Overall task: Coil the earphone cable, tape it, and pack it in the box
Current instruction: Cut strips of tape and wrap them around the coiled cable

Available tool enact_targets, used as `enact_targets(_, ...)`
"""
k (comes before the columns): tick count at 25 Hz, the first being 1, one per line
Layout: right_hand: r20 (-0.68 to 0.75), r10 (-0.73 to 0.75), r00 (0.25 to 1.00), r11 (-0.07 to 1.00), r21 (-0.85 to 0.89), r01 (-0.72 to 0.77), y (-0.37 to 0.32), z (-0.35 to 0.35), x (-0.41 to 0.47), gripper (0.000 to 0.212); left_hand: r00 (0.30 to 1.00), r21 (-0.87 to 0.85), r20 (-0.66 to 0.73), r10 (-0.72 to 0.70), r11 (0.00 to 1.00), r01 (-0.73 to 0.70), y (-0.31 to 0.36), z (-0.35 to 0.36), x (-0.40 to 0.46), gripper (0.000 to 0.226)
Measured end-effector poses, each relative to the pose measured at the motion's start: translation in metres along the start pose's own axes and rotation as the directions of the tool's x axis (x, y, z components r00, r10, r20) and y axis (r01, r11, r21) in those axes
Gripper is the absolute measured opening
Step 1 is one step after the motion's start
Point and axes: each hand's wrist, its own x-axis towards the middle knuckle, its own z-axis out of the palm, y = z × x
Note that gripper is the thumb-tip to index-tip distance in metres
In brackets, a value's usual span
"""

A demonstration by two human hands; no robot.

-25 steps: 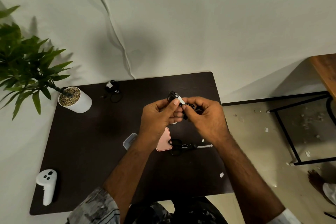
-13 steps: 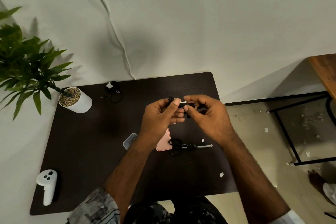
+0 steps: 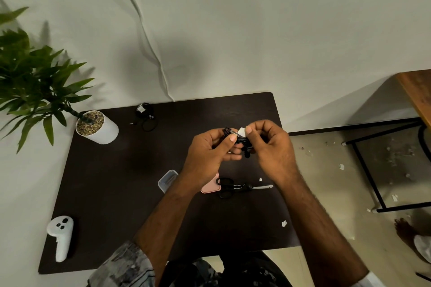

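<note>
Above the dark table [image 3: 112, 193], both my hands hold a coiled black earphone cable [image 3: 241, 142]. My left hand [image 3: 210, 156] pinches the bundle from the left. My right hand [image 3: 270, 146] pinches a white strip of tape [image 3: 241, 132] against the top of the coil. A second black earphone coil with white tape [image 3: 144, 114] lies at the table's back. A clear small box [image 3: 166, 180] and a pink object [image 3: 211, 187] lie under my left wrist, partly hidden.
Black scissors [image 3: 235, 187] lie below my hands. A potted plant in a white pot [image 3: 98, 127] stands back left. A white controller [image 3: 61, 236] lies front left. Paper scraps [image 3: 284, 223] dot the table and floor. A black metal frame [image 3: 368, 170] stands at right.
My hands have turned the coil slightly and my right fingers have brought the white tape up over its top; the hands stay in the same spot above the table.
</note>
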Motion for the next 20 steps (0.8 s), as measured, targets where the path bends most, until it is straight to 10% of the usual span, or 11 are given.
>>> enact_targets(20, -0.185, 0.182, 0.966, 0.981, -0.033, -0.191, -0.011, 0.013, 0.001, 0.017, 0.976, 0.074, -0.012, 0.215, 0.974, -0.214, -0.007, 0.006, -0.004, 0.024)
